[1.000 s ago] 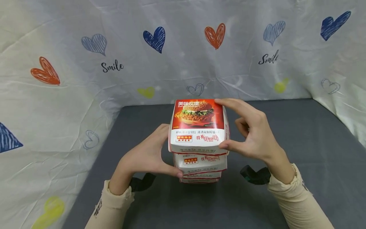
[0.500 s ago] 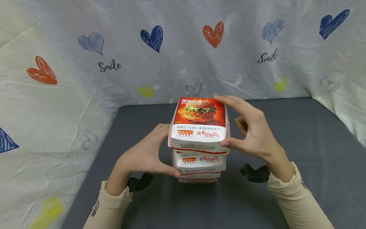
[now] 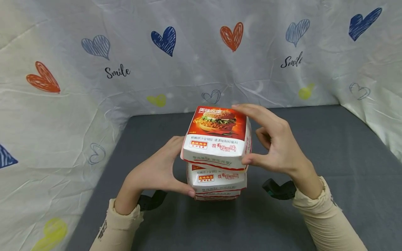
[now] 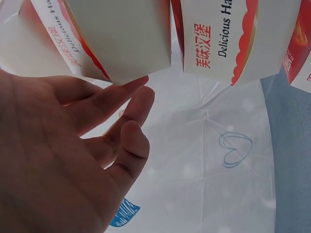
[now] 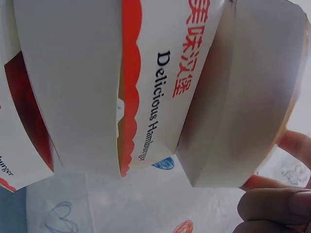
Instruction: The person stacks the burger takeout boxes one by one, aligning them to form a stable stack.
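Several paper burger boxes [image 3: 220, 179] stand in a stack in the head view, white with red trim. The top burger box [image 3: 216, 139] has a burger picture on its lid and sits turned on the box beneath. My right hand [image 3: 276, 146] grips this top box at its right side, thumb at the front corner and index finger at the back. Lower down on the left, my left hand [image 3: 154, 170] holds the second box, its thumb at the front left corner. In the left wrist view, its other fingers [image 4: 138, 104] are bent beside a box [image 4: 121, 39].
A dark grey table [image 3: 329, 181] carries the stack. Behind it and at the left hangs a pale cloth [image 3: 188, 76] with printed hearts and "Smile" lettering. Black wrist devices [image 3: 279, 190] sit below both hands.
The top box has turned slightly and shifted left on the stack, with the right hand still on it. The left hand keeps its place at the stack. The head view has drifted a little.
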`<act>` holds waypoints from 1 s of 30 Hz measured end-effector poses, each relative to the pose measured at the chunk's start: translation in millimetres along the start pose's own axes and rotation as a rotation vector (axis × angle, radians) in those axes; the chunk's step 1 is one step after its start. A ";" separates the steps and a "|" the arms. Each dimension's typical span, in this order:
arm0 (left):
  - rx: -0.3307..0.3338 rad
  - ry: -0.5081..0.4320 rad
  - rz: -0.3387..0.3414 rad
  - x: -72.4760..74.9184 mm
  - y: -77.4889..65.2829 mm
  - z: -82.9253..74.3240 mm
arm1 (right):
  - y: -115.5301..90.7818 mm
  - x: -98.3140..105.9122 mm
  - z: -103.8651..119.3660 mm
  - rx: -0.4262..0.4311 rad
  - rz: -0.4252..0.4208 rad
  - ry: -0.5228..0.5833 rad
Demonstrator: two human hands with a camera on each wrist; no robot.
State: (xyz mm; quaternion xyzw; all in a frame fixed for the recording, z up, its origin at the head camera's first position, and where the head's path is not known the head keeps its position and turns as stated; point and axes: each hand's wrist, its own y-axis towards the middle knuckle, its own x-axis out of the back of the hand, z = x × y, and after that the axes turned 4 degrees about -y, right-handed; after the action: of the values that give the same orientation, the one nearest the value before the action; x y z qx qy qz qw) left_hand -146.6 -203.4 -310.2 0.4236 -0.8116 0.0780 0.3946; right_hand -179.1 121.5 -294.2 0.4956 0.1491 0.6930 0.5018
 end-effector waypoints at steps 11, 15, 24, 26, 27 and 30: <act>-0.015 -0.007 0.004 0.2 -0.3 -0.5 | -1.4 -0.6 1.8 0.007 0.008 -0.003; -0.011 -0.008 -0.004 1.2 -1.7 0.4 | -1.3 -1.4 1.4 0.019 0.002 0.009; -0.003 -0.001 -0.014 7.7 -4.4 -1.7 | -1.5 -1.0 3.2 0.022 -0.007 -0.003; 0.000 0.003 -0.019 9.5 -6.3 -2.2 | -1.9 -0.9 3.2 0.021 -0.008 -0.006; 0.001 0.003 -0.019 10.0 -7.0 -2.1 | -2.0 -0.9 3.2 0.021 -0.009 -0.007; -0.001 0.000 -0.018 10.0 -7.1 -1.5 | -2.4 -0.9 2.9 0.028 -0.019 -0.003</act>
State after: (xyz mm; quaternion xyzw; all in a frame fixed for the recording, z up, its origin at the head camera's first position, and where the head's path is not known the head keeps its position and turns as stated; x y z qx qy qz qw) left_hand -143.7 -213.4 -303.5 0.4306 -0.8078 0.0744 0.3955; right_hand -175.4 121.0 -295.0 0.5024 0.1626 0.6854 0.5014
